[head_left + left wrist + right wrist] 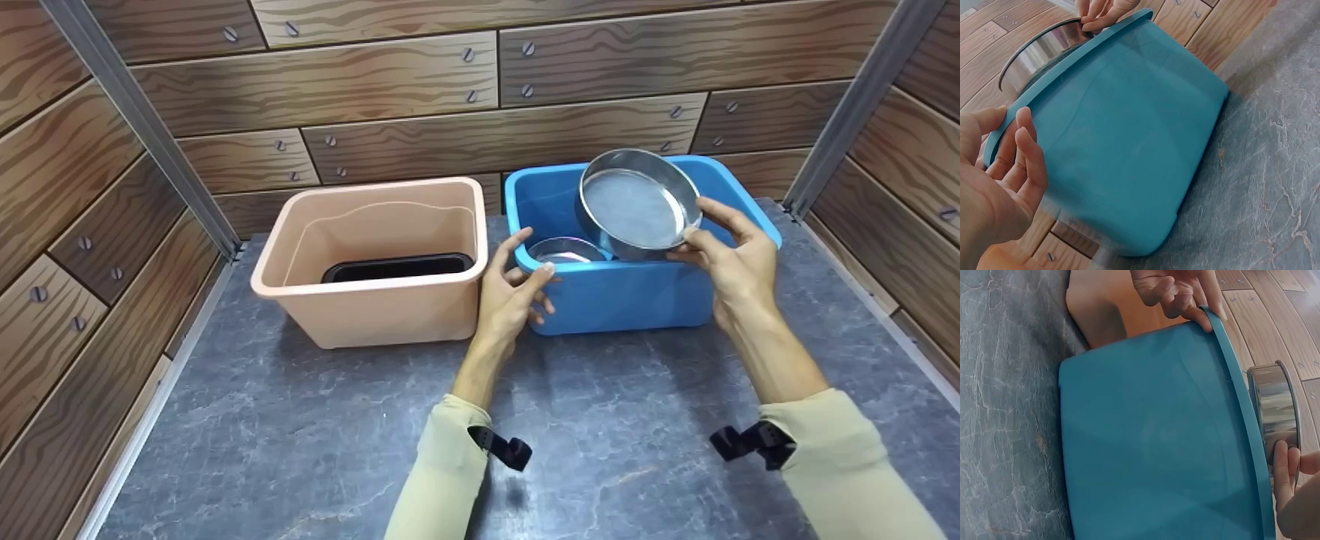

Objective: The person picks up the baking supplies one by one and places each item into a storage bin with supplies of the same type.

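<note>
In the head view, my right hand pinches the near right edge of a round metal sieve. The sieve is tilted, its fine flat mesh facing me, above the blue bin. At the bin's near left corner, my left hand grips the rim between thumb and fingers. The left wrist view shows this hand at the rim, with the sieve's shiny side wall beyond it. Inside the blue bin lies another round metal-rimmed piece, partly hidden by the bin's front wall.
Left of the blue bin stands a peach bin, close beside my left hand. A black rectangular object lies inside it. Both bins stand on a grey marbled tabletop. Wood-patterned panels enclose the back and sides.
</note>
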The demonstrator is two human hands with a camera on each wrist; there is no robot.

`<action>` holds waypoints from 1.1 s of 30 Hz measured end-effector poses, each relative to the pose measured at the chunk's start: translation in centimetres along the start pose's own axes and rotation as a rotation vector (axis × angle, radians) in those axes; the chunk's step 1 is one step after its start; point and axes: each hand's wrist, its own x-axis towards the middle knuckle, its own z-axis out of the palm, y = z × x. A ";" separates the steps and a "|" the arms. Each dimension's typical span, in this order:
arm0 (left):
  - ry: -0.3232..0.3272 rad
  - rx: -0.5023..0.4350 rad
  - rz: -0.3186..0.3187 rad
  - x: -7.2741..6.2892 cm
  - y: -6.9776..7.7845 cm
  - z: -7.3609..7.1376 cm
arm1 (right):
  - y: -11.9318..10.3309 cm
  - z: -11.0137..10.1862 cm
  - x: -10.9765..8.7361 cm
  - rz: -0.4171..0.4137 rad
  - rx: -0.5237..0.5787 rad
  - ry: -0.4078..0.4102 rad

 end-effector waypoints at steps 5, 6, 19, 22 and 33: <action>-0.002 0.002 0.008 0.0 0.0 0.0 | 0.1 0.4 0.3 -0.006 -0.019 0.010; -0.002 0.002 0.007 0.0 0.0 0.0 | 0.1 0.5 0.4 -0.010 -0.023 0.012; 0.007 -0.007 -0.002 0.0 0.1 0.1 | 0.2 1.3 1.9 -0.034 -0.204 0.038; 0.015 -0.008 -0.001 -0.1 0.1 0.1 | 0.3 1.3 2.2 -0.042 -0.267 0.031; 0.017 -0.006 0.008 0.0 0.0 0.2 | 0.2 0.7 2.1 -0.041 -0.589 0.007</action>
